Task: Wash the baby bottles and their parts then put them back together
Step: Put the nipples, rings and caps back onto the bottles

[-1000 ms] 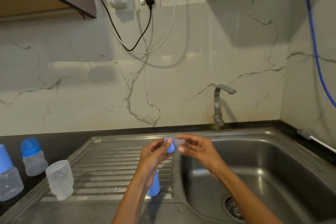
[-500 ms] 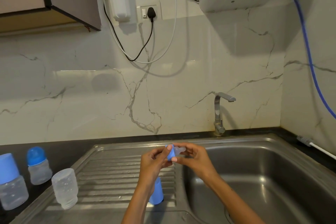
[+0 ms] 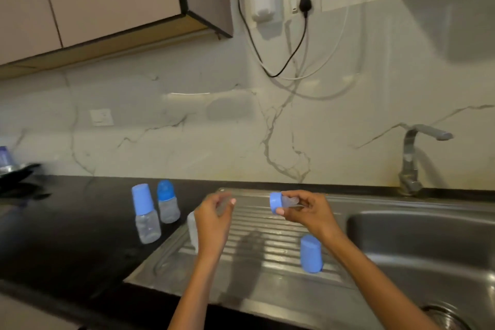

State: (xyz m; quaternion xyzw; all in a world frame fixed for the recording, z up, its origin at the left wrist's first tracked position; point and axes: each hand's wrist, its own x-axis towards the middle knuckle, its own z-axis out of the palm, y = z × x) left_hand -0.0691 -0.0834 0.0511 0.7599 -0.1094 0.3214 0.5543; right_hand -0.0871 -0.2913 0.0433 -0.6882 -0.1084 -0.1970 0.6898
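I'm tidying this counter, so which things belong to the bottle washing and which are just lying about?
Job: blue ring with teat in the right hand; blue cap on the drainer; open bottle behind the left hand; two capped bottles; tap.
Lying about: plug, cables, cupboard.

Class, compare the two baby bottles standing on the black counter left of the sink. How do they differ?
The nearer bottle is taller and wears a straight, flat-topped light blue cap; the farther bottle is shorter, with a rounded, darker blue dome cap. The nearer one stands closer to the counter's front edge. Both are upright, capped, with clear bodies.
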